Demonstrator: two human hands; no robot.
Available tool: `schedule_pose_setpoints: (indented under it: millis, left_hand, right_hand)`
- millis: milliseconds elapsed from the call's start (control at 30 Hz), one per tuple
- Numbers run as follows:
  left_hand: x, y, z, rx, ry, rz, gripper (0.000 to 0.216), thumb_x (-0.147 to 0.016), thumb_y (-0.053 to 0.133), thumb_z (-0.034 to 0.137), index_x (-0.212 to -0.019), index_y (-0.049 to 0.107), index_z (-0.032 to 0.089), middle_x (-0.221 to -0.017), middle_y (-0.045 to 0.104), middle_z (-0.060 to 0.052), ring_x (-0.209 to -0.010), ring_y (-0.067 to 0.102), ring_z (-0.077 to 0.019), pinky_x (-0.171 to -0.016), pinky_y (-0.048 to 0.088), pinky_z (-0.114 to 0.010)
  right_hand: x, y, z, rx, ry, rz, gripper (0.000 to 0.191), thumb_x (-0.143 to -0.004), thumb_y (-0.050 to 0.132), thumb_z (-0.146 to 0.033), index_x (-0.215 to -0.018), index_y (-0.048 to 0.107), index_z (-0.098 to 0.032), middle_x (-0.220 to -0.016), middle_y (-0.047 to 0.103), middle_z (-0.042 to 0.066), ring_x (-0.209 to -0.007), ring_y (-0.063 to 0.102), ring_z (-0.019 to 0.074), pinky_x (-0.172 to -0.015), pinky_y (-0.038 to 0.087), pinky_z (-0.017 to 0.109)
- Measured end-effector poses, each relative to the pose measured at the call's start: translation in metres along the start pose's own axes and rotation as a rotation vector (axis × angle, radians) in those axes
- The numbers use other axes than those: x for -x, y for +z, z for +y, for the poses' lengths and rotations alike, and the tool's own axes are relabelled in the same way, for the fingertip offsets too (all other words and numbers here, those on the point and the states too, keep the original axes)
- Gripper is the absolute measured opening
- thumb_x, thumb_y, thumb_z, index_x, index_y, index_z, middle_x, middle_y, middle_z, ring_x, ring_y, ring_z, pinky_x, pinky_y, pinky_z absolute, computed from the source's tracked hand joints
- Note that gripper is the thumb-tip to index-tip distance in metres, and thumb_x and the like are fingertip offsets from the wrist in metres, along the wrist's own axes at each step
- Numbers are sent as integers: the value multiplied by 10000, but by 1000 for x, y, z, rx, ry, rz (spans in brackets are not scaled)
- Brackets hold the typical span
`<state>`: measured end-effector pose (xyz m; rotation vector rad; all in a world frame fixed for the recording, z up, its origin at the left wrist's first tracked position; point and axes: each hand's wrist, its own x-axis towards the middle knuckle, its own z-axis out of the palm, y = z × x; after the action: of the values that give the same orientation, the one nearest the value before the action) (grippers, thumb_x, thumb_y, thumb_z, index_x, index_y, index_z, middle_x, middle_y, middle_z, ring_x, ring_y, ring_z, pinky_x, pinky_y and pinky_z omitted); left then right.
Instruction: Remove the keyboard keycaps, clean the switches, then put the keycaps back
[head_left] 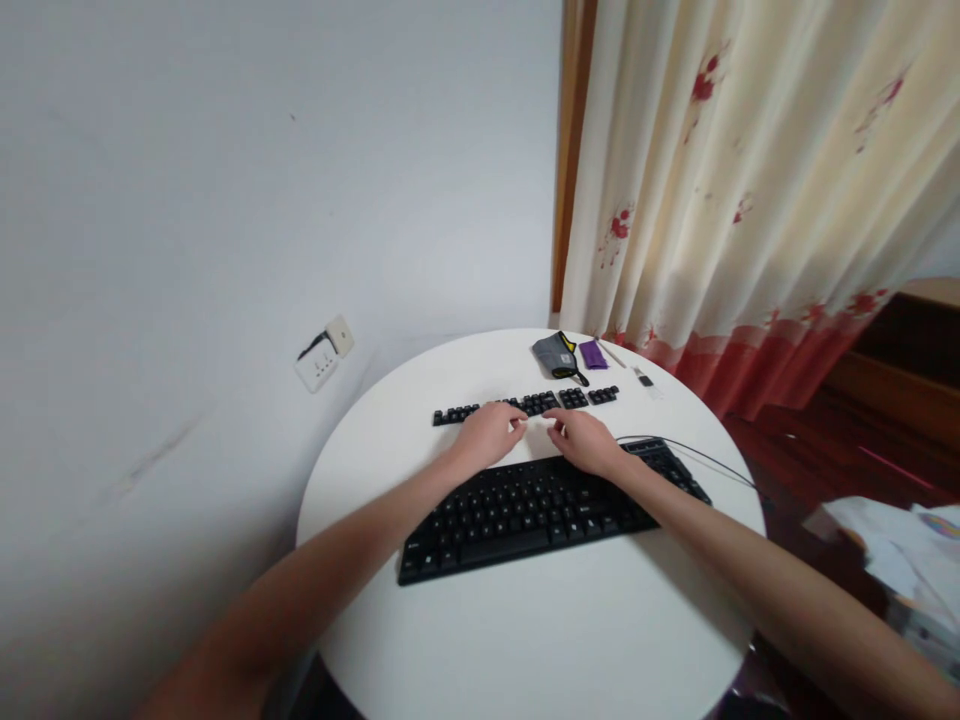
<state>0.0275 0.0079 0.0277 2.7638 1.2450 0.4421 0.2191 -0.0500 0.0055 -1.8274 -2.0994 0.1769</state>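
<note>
A black keyboard (525, 515) lies on a round white table (540, 640). Beyond it a row of loose black keycaps (540, 403) is lined up on the tabletop. My left hand (489, 435) sits just behind the keyboard's top edge with its fingers curled, the tips near the keycap row. My right hand (589, 441) rests beside it, fingers bent toward the left hand. Their fingertips nearly meet. Whatever they pinch is too small to make out.
A grey pouch (555, 356), a purple item (593, 354) and a small brush (637, 372) lie at the table's far edge. The keyboard cable (697, 455) runs off right. A wall socket (322, 360) is at left, a curtain (750, 200) behind, papers (892, 550) at right.
</note>
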Motion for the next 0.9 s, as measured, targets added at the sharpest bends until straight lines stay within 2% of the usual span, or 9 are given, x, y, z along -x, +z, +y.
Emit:
schedule_pose_setpoints:
  millis: [133,333,500,600,767,900]
  left_hand:
    - [-32,15,-3,-74,-35,14,241,-899,583,267,-1063,751,214,-1010,713,-88,-1025,624,-262,-849,494,-330]
    - [-42,30,-5,-127,-23,4,218,-892,590,228,-1021,761,187,-1047,663,-127,-1097,558,-278,-899,479,-347]
    - [-41,32,-7,-122,-13,-11,222,-893,567,201,-974,774,188,-1060,677,-118,-1099,559,-269,-938,464,-356]
    - [-43,34,-7,-105,-33,-22,227,-882,568,188,-943,786,205,-998,715,-100,-1048,602,-260,-917,474,-350]
    - [-38,28,-2,-44,-66,-25,178,-852,628,222,-910,796,221,-963,753,-74,-979,657,-257,-863,494,-341]
    - [-12,15,12,27,-28,-30,155,-851,660,300,-908,796,253,-937,764,-32,-905,675,-223,-824,496,-309]
  right_hand:
    - [-34,9,5,82,30,-29,415,-940,495,-228,-1349,555,-194,-1161,704,117,-1049,657,252,-830,474,317]
    - [-49,18,6,141,-1,-68,321,-925,515,-208,-1211,661,-203,-1131,705,131,-1027,667,274,-854,480,348]
    - [-45,13,8,148,-31,-65,239,-939,511,-213,-1027,733,-194,-1122,692,124,-1014,666,254,-865,470,322]
    - [-41,11,7,130,-54,-59,206,-916,544,-190,-919,750,-185,-1106,695,116,-989,671,245,-850,464,301]
    - [-31,6,9,63,-90,-56,127,-864,640,-194,-877,765,-214,-972,741,69,-964,671,233,-824,452,273]
    - [-10,-4,16,-14,-86,-18,124,-892,646,-253,-921,759,-212,-907,743,43,-861,667,196,-766,455,261]
